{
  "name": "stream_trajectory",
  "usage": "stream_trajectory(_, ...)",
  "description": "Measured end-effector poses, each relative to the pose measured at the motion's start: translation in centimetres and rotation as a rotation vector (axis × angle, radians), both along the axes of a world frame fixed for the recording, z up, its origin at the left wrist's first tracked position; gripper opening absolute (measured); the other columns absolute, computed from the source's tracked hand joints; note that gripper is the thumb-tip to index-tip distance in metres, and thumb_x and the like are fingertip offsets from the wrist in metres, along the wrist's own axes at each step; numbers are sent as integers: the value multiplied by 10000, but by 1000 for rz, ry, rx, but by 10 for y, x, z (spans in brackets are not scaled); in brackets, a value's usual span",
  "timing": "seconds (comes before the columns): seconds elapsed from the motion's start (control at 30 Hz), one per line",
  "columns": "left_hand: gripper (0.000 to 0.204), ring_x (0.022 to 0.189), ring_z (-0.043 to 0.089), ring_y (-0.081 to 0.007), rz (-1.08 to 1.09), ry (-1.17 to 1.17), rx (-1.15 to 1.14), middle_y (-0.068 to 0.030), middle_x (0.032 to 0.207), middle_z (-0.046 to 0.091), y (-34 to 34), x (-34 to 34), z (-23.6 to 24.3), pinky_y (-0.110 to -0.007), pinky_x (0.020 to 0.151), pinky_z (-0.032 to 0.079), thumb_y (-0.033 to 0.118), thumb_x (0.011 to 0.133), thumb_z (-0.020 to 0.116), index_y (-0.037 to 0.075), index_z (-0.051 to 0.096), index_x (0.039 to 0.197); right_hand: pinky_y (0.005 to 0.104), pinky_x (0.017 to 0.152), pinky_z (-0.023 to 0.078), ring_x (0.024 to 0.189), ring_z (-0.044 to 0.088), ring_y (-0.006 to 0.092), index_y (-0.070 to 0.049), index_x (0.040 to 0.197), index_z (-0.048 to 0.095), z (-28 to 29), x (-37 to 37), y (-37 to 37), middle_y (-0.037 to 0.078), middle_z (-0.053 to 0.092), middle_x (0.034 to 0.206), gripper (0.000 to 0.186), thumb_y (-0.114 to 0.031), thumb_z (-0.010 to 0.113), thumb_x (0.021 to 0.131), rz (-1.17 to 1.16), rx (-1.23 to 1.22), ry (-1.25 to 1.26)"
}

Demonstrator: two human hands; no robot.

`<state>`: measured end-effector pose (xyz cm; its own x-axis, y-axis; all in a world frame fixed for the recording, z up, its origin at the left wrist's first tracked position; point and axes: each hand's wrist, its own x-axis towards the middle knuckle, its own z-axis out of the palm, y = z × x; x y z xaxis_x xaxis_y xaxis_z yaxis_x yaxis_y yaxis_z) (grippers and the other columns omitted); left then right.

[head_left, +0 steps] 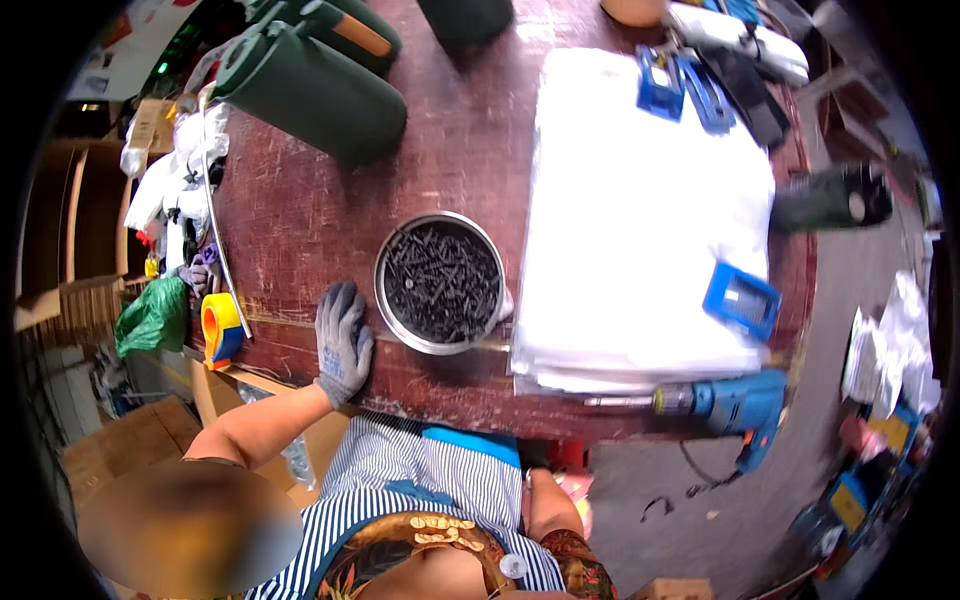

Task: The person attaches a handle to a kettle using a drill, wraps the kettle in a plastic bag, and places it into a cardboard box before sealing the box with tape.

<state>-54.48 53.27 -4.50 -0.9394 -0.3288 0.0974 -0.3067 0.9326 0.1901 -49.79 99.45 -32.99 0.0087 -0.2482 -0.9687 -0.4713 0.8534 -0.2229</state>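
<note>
My left hand, in a grey work glove with darker fingertips, lies on the table's near edge. Its fingers are stretched out and it holds nothing. Just to its right stands a round metal bowl full of small black screws; glove and bowl are apart. A small pale thing shows at the bowl's right rim, too unclear to name. My right forearm hangs low by the striped apron, and the hand at its end is hidden.
A white stack of sheets or bags covers the right side of the red-brown table. A blue power drill lies along the near edge. Dark green cylindrical containers stand far left. A yellow tape roll sits at the left edge.
</note>
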Motion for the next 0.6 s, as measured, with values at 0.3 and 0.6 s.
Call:
stream_trajectory(0.3,515,1394,373,-444,103,2,-24,-217,1489,435,14,3,4,-562,1160,269,217,892,600,33,496,1362,504,1019,443,1237,584,395,-88,1210,708,-38,-110,15,205,642,1297,484,-396,599,853,223,19,35)
stream_trajectory(0.6,462,1297,484,-389,212,203,-176,-182,1382,536,17,17,-16,-506,1116,354,258,905,634,58,562,1315,496,996,461,1203,599,410,-71,1190,711,-45,-161,65,228,649,1267,483,-400,600,853,372,-61,143)
